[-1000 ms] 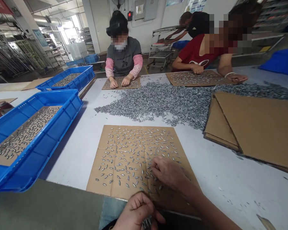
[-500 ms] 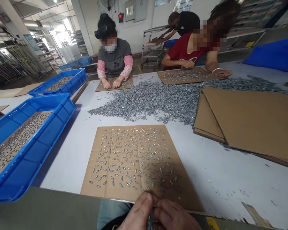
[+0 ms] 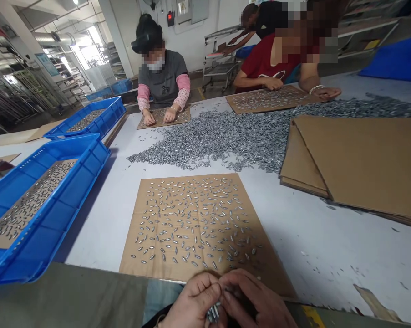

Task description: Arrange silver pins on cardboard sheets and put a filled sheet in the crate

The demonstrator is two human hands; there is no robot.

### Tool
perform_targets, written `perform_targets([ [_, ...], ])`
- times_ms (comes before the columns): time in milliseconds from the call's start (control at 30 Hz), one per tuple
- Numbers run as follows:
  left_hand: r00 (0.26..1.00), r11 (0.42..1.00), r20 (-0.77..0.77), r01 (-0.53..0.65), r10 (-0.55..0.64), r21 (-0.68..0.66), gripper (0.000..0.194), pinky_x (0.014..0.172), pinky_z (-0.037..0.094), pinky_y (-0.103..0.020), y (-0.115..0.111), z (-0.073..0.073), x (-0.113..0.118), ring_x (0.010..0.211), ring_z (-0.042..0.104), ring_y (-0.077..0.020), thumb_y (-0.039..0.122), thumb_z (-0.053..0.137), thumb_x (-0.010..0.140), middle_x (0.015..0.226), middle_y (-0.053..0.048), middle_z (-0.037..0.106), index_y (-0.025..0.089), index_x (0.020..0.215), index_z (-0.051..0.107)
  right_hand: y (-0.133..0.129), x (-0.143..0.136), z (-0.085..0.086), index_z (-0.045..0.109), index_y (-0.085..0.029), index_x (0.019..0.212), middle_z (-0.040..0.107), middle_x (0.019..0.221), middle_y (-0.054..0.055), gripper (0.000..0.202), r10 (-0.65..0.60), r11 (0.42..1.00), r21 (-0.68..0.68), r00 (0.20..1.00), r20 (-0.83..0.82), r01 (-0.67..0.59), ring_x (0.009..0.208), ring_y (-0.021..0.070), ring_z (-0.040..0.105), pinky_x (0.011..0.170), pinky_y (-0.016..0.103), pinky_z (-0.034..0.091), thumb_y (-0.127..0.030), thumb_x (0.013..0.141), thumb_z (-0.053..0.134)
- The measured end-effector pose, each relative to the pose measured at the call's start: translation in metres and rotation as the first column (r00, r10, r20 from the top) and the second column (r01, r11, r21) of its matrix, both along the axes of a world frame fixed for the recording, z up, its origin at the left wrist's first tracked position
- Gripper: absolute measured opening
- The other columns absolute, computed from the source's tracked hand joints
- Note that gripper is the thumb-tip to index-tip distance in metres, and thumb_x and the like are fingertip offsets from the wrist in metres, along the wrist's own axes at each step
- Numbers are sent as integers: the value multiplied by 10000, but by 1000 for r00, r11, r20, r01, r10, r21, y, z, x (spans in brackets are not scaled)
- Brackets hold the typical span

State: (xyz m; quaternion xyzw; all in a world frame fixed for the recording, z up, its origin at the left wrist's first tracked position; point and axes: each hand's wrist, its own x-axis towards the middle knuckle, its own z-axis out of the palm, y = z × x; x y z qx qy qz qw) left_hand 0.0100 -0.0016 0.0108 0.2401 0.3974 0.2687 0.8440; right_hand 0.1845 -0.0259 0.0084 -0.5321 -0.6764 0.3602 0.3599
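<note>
Small silver-grey, spindle-shaped metal pieces (image 3: 212, 313) sit bunched in the left grip (image 3: 193, 298), its thumb and fingers curled closed around them. The right grip (image 3: 260, 300) has its fingers drawn in against the left fingertips; whether it pinches a piece I cannot tell. Just beyond both grips, more pieces lie spread over a flat brown cardboard sheet (image 3: 154, 272) on the white table (image 3: 311, 228). The step in hand seems to be separating single pieces from the handful; the next move calls for a light fingertip pinch
</note>
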Motion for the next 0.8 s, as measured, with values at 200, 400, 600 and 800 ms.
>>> perform_targets([
  [200,995,996,-96,-12,20,87,549,381,173,-198,3,4,-6,364,320,-21,634,865,725,577,48,583,195,798,543,8,5,7,708,-289,900,746,823,2,223,41,998,-37,998,-50,-43,745,164,717,700,240,580,-374,1009,534],
  [400,943,971,-314,-40,114,234,502,413,208,-203,4,1,-10,402,334,-44,596,871,712,475,92,440,194,767,575,18,2,18,712,-260,877,746,785,-15,257,57,958,-277,997,-48,-68,708,165,699,653,239,533,-443,975,561],
  [600,951,968,-220,-179,216,176,508,386,153,-216,1,-6,-10,371,299,-16,581,875,706,606,51,590,185,856,595,40,6,12,693,-243,836,725,760,-5,234,97,963,-259,993,72,-76,700,176,680,651,268,522,-374,947,532],
  [800,955,967,-177,-218,239,129,545,371,142,-199,4,-3,-13,371,332,-1,588,890,693,679,23,650,179,822,554,72,4,-17,674,-249,843,714,860,51,273,-138,990,60,905,402,125,764,215,697,636,311,525,-294,985,445],
])
